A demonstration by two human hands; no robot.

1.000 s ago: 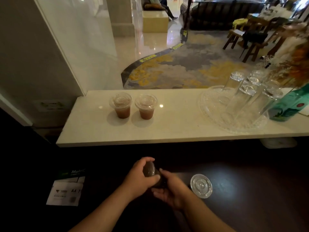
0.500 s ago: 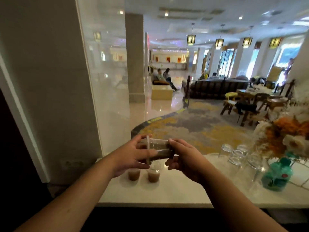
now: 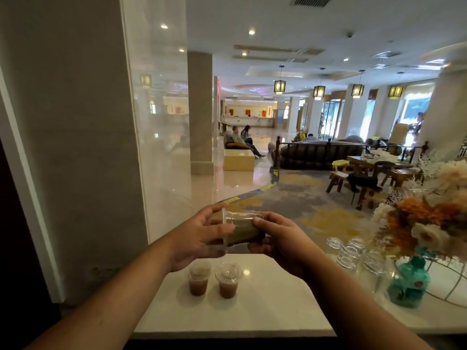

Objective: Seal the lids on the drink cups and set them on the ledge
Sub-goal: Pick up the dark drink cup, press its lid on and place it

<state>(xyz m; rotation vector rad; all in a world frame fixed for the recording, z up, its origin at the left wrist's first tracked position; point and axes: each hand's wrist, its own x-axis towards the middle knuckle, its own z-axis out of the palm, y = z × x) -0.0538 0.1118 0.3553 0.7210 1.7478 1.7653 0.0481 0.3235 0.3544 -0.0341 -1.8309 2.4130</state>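
Observation:
I hold a clear plastic drink cup (image 3: 242, 227) with brown liquid lying on its side, up in the air above the white ledge (image 3: 273, 306). My left hand (image 3: 199, 238) grips its lidded end on the left. My right hand (image 3: 280, 238) holds its base end on the right. Two lidded cups of brown drink stand upright side by side on the ledge below: the left cup (image 3: 199, 280) and the right cup (image 3: 228, 281).
Several upturned clear glasses (image 3: 356, 253) stand on the ledge at the right, next to a green bottle (image 3: 409, 284) and a bouquet of orange and white flowers (image 3: 427, 223). A wall and glass panel rise at the left. A lobby with seated people lies beyond.
Both hands lifted the cup from the dark lower counter up to chest height and turned it on its side. The view rose from the counter to the lobby.

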